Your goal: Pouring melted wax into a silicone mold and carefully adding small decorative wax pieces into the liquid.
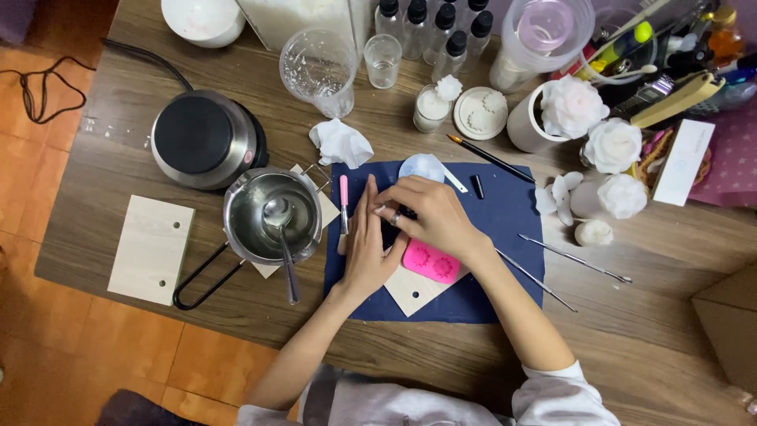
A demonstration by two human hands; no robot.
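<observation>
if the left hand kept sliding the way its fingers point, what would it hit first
The left hand points up the blue cloth, away from the person. Past the right hand lying across its fingers, the first thing in line is probably the crumpled white tissue, though depth is hard to judge.

A wood-grain worktop point(631, 331) fills most of the view — brown, evenly lit (no hard shadows). Left and below it, an orange-brown tiled floor point(47, 237) shows, with a black cable point(35, 91) looped across it.
</observation>
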